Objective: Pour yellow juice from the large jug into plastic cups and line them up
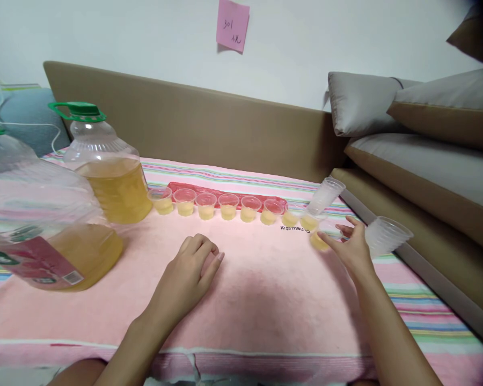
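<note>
My right hand (352, 244) reaches to the right end of a row of small clear plastic cups, its thumb and fingers around the rim of the last plastic cup (319, 241). That cup stands on the pink towel (241, 300) and has yellow liquid in it. Several more cups, such as the one in the middle (228, 208), run off to the left with similar liquid. Loosely curled, my left hand (191, 265) rests over the towel in front of the row, with nothing seen in it.
On the left stand two big plastic jugs of yellow liquid, the nearer jug (92, 257) and the farther jug (121, 187) with a green handle. Two stacks of nested cups, a tilted stack (326, 195) and another stack (387, 236), are at right. Grey cushions (434, 161) pile up beyond.
</note>
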Tool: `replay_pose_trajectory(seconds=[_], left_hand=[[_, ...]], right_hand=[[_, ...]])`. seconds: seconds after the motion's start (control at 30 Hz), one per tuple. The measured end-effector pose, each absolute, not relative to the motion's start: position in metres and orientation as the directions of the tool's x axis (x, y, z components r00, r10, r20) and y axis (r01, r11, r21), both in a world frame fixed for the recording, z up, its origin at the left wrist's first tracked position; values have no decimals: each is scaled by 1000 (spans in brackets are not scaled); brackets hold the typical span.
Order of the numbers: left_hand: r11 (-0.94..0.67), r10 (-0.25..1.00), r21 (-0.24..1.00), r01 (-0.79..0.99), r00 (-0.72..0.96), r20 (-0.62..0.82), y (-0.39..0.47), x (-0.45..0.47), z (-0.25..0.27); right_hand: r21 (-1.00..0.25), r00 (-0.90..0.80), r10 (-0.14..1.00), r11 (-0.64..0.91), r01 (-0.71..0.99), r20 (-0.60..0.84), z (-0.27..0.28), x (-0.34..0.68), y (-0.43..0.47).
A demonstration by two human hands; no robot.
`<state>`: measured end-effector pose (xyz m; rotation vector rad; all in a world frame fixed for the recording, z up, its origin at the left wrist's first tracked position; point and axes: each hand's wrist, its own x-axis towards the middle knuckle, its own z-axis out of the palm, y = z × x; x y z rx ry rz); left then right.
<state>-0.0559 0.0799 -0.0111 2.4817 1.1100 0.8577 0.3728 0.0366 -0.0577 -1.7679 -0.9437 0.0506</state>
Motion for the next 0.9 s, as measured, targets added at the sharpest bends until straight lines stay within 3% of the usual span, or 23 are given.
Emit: replay_pose_trajectory(seconds=[0.33,0.5,0.57,0.63,0.73,0.77,0.83,0.9], left_hand=[[-664,747,462,588,550,374,80,-55,-12],[-668,743,455,589,565,360,80,-55,-14],[-673,738,452,585,575,354,79,-56,-14],[-683,728,445,579,590,349,78,-55,-13],[-711,700,420,564,628,340,77,-52,-11],[-724,686,408,556,645,337,75,-50,-11],[-758,646,383,528,689,328,69,-43,-11],[-800,589,361,480,744,315,57,-32,-13]], right_hand=[[-818,690,600,-100,567,405,-59,370,38],[-767,650,539,-11,641,536,-42,353,30],[-713,618,445,68,698,648,-27,342,19],[-641,596,272,118,759,756,-12,333,5],[-563,566,-31,64,824,824,-4,336,-15],[-561,561,-86,27,827,823,-7,341,-20],[-595,588,-104,-64,801,802,-20,357,-26],[-666,671,-39,-180,724,741,-38,376,-26]])
